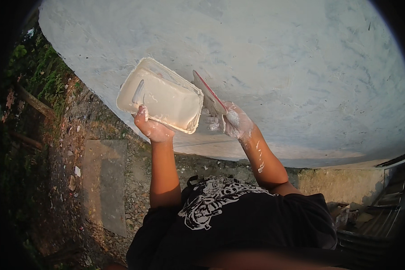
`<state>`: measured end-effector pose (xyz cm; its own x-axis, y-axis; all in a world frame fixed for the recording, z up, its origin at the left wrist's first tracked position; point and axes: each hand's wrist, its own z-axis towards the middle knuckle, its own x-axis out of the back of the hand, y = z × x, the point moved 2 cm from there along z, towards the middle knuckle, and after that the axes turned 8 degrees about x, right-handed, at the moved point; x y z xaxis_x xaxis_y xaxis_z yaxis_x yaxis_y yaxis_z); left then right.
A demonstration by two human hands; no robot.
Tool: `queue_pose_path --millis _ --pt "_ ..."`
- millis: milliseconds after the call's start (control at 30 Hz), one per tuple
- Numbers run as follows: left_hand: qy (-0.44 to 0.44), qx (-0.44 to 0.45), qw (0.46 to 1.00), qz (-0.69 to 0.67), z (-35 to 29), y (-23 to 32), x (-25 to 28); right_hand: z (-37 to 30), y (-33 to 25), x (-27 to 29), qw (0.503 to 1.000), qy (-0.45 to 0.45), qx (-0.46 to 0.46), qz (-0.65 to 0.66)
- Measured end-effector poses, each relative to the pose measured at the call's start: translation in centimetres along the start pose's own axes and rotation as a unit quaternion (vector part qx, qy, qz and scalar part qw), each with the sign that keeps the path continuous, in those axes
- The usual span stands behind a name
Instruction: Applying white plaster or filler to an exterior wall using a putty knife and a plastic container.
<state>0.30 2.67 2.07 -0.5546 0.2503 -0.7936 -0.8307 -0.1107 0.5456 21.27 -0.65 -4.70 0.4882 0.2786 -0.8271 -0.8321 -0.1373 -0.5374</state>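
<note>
Two hands are occupied: tub [131, 82], ahead of left hand [156, 130], is pinched thumb-over-rim, fingers hidden; trowel [209, 92] is clasped by right hand [237, 121]. Spillage could be caused by tub tilt.

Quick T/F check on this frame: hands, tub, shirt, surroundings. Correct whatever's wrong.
1. The left hand holds the tub. True.
2. The right hand is clean. False: it is smeared with white.
3. The blade is in the right hand. True.
4. The shirt is plain white. False: the shirt is black with a white print.
5. Foliage shows at the picture's left. True.
6. The tub stands on the ground. False: it is held up in front of the wall.
</note>
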Motion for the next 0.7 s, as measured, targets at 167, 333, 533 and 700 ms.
queue_pose_path --millis 167,333,533,700 --pt "0.030 -0.025 0.999 -0.016 1.7 1.4 1.2 -2.0 1.3 -2.7 0.992 0.073 -0.096 0.033" --pt "-0.030 -0.111 0.989 0.094 2.1 -0.2 2.8 -2.0 1.4 -4.7 0.992 0.090 -0.088 -0.025" --pt "-0.079 -0.108 0.990 0.034 1.0 -1.0 0.6 -1.0 1.5 -1.2 0.972 -0.081 -0.066 0.210" --pt "-0.049 -0.056 0.997 0.015 -1.0 -2.3 0.4 -0.1 1.0 -1.0 0.992 -0.072 -0.018 0.106"
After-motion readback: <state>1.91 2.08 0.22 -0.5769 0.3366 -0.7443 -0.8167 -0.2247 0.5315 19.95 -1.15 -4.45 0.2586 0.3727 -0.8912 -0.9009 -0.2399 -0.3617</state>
